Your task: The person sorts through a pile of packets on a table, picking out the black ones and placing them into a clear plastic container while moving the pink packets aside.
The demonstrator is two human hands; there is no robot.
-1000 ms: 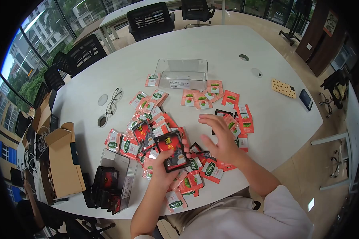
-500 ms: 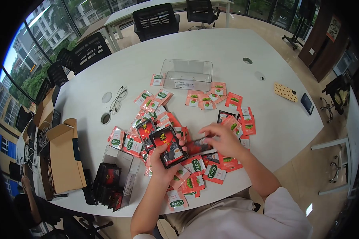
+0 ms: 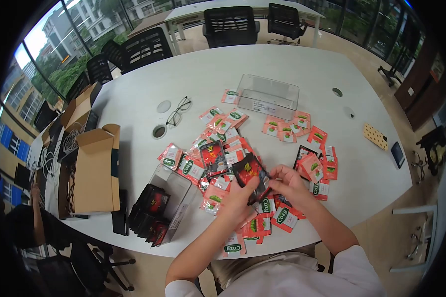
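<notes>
My left hand (image 3: 239, 202) grips black and red coffee sachets (image 3: 250, 174) above the pile, thumb across the front. At their right edge, my right hand (image 3: 288, 187) has its thumb and fingers closed on the sachets. Another coffee sachet (image 3: 213, 157) lies on the heap just left of them. Red and white Cozy tea sachets (image 3: 191, 167) are scattered beneath and around both hands. One more black sachet (image 3: 306, 154) sits partly under tea sachets on the right. To the left, a clear plastic box (image 3: 183, 190) contains several upright coffee sachets (image 3: 153, 203).
A second clear box (image 3: 268, 96) stands at the back of the white table (image 3: 312, 69). Glasses (image 3: 178, 111) lie beside a cable hole. An open cardboard box (image 3: 96, 173) is on the left; a yellow dotted case (image 3: 375, 136) and phone (image 3: 397, 154) are at right. Another person's arm (image 3: 36, 213) shows far left.
My right hand has brought its separate coffee sachet up against those in my left hand. The view has shifted, so the table appears farther right.
</notes>
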